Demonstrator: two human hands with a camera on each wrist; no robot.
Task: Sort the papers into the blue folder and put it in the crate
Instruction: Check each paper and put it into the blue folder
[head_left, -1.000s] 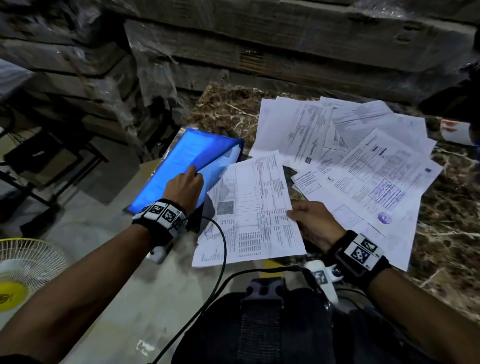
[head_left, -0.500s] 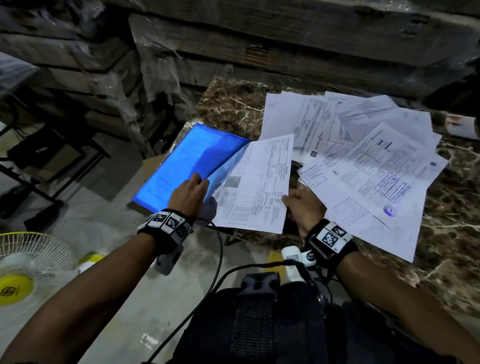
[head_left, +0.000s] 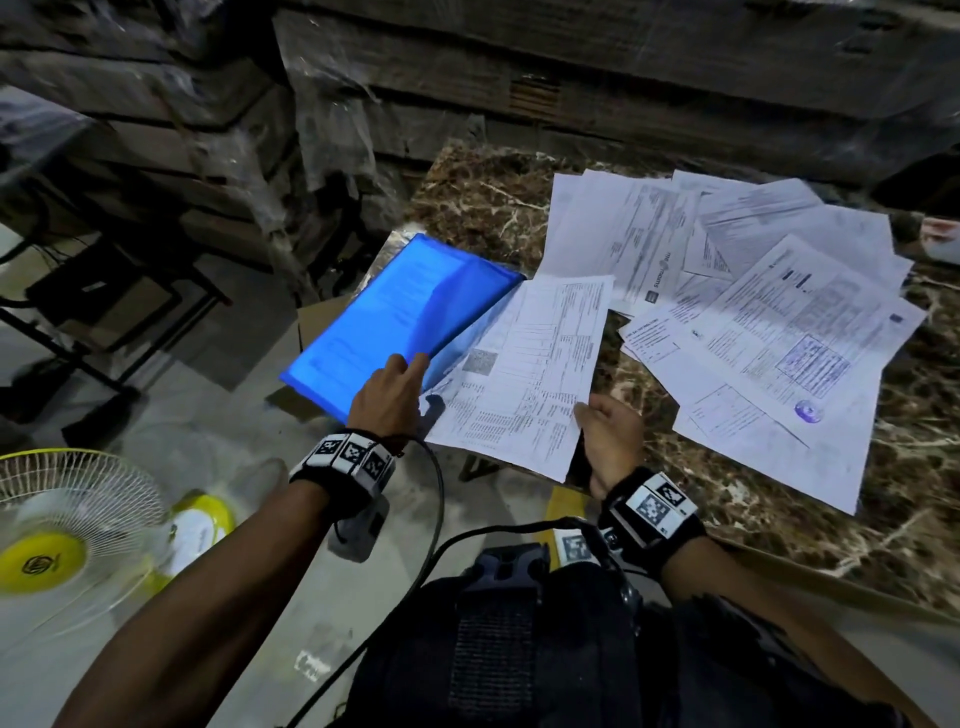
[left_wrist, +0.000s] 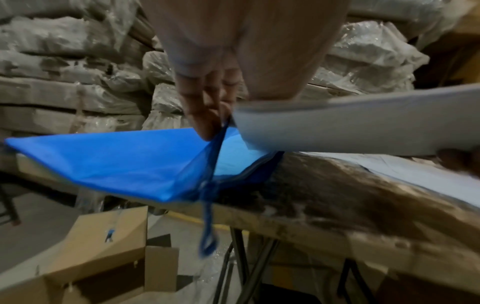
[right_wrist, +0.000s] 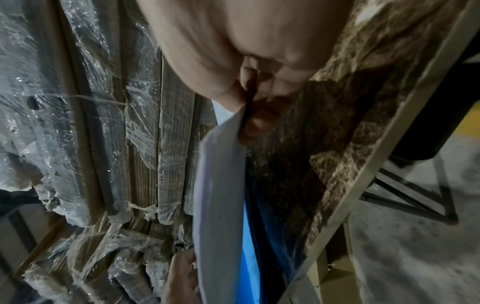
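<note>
The blue folder (head_left: 384, 322) lies at the left corner of the marble table (head_left: 483, 208), partly overhanging it. My left hand (head_left: 389, 389) pinches the folder's upper flap (left_wrist: 213, 144) and lifts it, so the folder mouth gapes. My right hand (head_left: 608, 426) pinches the near edge of one printed sheet (head_left: 524, 364), whose far corner lies at the folder mouth. In the right wrist view the sheet (right_wrist: 221, 185) runs edge-on toward the blue folder (right_wrist: 246, 257). Several more papers (head_left: 753, 312) are spread over the table to the right. A blue strap (left_wrist: 207, 226) hangs from the folder.
An open cardboard box (left_wrist: 91, 246) stands on the floor below the table's left end. A yellow floor fan (head_left: 67, 540) is at the lower left. Plastic-wrapped stacks (head_left: 571, 78) rise behind the table. A cable (head_left: 436, 519) hangs by my left wrist.
My right hand has carried the sheet up and left toward the folder mouth. My left hand has kept the flap raised.
</note>
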